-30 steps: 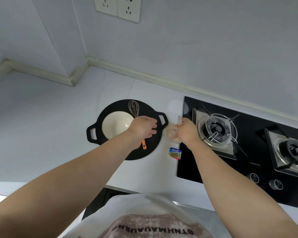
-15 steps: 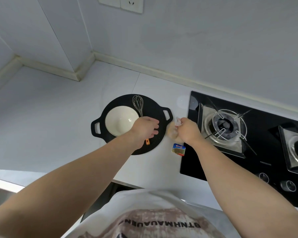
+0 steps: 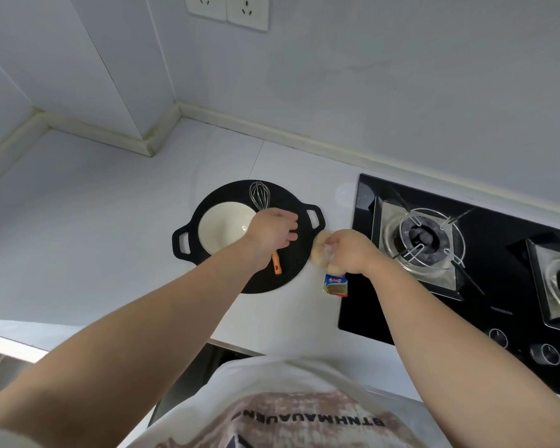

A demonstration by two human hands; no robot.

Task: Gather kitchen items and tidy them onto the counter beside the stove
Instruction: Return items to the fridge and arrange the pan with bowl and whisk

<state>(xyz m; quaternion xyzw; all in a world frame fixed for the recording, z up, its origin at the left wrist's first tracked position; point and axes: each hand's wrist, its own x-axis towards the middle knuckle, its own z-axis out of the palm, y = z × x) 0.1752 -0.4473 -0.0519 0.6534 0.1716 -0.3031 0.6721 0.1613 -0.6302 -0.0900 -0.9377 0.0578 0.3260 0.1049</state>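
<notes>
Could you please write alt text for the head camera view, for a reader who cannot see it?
Two bare hands reach over a white counter beside a gas stove: the left hand hovers open over a black pan holding a white bowl and a whisk, while the right hand grips a pale bag above a small packet.

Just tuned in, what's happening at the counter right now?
A person is arranging items left of the black gas stove. The left hand hovers open over the wire whisk with an orange handle, lying beside a cream bowl on a round black griddle pan. The right hand grips a pale bagged item above a small blue packet.
</notes>
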